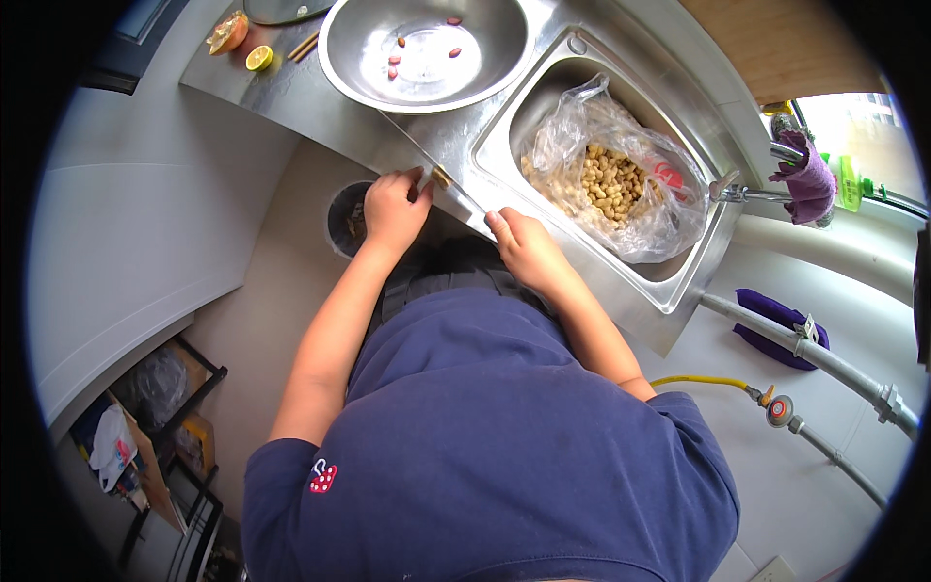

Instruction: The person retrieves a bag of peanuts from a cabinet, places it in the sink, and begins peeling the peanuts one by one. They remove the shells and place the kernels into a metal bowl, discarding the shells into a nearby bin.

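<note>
My left hand (pixel 396 207) is at the counter's front edge, above a dark round bin (pixel 342 225) with scraps in it; its thumb and finger are by a peanut shell piece (pixel 440 177) on the steel counter. Whether it holds anything is hidden. My right hand (pixel 524 244) rests at the same edge, thumb against the fingers; nothing can be made out in it. Beyond them stands a steel bowl (pixel 429 94) with several reddish peanut kernels (pixel 454 52) in it. In the sink at the right lies an open clear plastic bag (pixel 567 145) of unshelled peanuts (pixel 611 185).
A cut citrus half (pixel 259 58), a partly peeled fruit (pixel 228 33) and wooden sticks (pixel 303 46) lie at the counter's left. The sink rim (pixel 582 251) and faucet (pixel 727 190) are at the right. A shelf rack (pixel 193 400) stands lower left.
</note>
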The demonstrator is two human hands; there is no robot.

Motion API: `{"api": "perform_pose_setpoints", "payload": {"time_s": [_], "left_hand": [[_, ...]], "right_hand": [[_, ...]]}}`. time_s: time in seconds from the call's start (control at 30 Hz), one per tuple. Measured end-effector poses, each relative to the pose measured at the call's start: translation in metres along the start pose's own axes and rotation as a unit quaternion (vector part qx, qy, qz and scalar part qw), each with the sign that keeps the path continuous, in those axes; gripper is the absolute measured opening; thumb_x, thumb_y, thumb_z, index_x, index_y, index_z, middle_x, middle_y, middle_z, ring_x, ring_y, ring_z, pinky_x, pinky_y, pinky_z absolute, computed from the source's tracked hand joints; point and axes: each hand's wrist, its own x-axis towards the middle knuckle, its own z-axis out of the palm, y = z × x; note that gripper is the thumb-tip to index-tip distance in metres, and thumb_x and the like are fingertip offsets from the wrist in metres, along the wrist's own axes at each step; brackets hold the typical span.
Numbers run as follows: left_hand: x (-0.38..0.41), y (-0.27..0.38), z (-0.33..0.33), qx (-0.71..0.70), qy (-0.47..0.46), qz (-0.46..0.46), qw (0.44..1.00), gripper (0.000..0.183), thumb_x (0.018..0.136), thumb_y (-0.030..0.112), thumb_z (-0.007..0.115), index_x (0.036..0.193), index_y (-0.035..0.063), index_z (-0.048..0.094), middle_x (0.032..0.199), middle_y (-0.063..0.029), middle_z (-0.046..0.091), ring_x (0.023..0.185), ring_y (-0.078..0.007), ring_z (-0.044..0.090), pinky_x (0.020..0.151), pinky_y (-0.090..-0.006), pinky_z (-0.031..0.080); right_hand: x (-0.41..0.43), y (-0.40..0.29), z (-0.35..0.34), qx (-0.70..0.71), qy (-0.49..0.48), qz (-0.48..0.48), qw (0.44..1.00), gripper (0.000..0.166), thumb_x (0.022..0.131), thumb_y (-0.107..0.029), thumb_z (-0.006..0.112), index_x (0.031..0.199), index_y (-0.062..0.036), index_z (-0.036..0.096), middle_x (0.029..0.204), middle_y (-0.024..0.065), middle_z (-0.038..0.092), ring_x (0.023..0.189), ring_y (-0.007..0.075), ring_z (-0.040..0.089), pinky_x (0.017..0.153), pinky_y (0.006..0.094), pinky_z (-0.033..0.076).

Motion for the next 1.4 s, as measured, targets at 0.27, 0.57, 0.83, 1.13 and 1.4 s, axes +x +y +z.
{"api": "perform_pose_setpoints", "payload": {"time_s": [0.27,0.57,0.83,1.13,1.4], "left_hand": [[0.003,0.009,0.006,0.009,-0.043,-0.031,0.999,0.020,0.074,0.022,0.068,0.086,0.0057,0.069,0.066,-0.0115,0.060,0.061,-0.0272,0.058,0.058,-0.0368,0.044],[0.011,0.014,0.001,-0.054,-0.130,-0.191,0.971,0.023,0.078,0.026,0.065,0.089,0.0064,0.070,0.076,-0.0144,0.066,0.071,-0.0313,0.063,0.065,-0.0363,0.048],[0.015,0.014,-0.001,-0.061,-0.150,-0.226,0.960,0.022,0.078,0.025,0.066,0.089,0.0070,0.071,0.077,-0.0145,0.066,0.072,-0.0300,0.065,0.067,-0.0345,0.048],[0.023,0.016,-0.042,0.014,0.126,0.086,0.988,0.004,0.072,0.005,0.064,0.074,0.0053,0.060,0.070,-0.0058,0.056,0.068,-0.0228,0.053,0.062,-0.0355,0.042],[0.065,0.023,-0.045,0.085,-0.037,0.372,0.923,0.025,0.062,0.004,0.058,0.085,0.0109,0.062,0.090,0.0003,0.058,0.086,-0.0207,0.051,0.086,-0.0357,0.041]], "right_hand": [[0.010,-0.005,0.006,-0.026,0.005,-0.015,1.000,0.043,0.095,-0.034,0.042,0.077,0.0042,0.048,0.068,0.0283,0.055,0.070,0.0466,0.053,0.063,0.0497,0.041],[0.013,-0.005,0.011,-0.054,0.004,-0.016,0.998,0.046,0.095,-0.036,0.042,0.076,0.0059,0.049,0.068,0.0294,0.055,0.070,0.0474,0.053,0.064,0.0506,0.041],[0.019,-0.012,0.007,-0.054,-0.013,0.004,0.998,0.049,0.095,-0.037,0.042,0.073,0.0059,0.051,0.068,0.0287,0.055,0.069,0.0467,0.054,0.065,0.0501,0.042],[0.021,-0.023,0.001,-0.086,-0.021,0.021,0.996,0.050,0.095,-0.038,0.041,0.074,0.0057,0.053,0.068,0.0274,0.057,0.071,0.0454,0.055,0.067,0.0496,0.043],[0.021,-0.017,0.000,-0.100,-0.019,0.010,0.995,0.049,0.094,-0.040,0.043,0.075,0.0048,0.053,0.068,0.0266,0.058,0.070,0.0449,0.055,0.065,0.0494,0.043]]}}
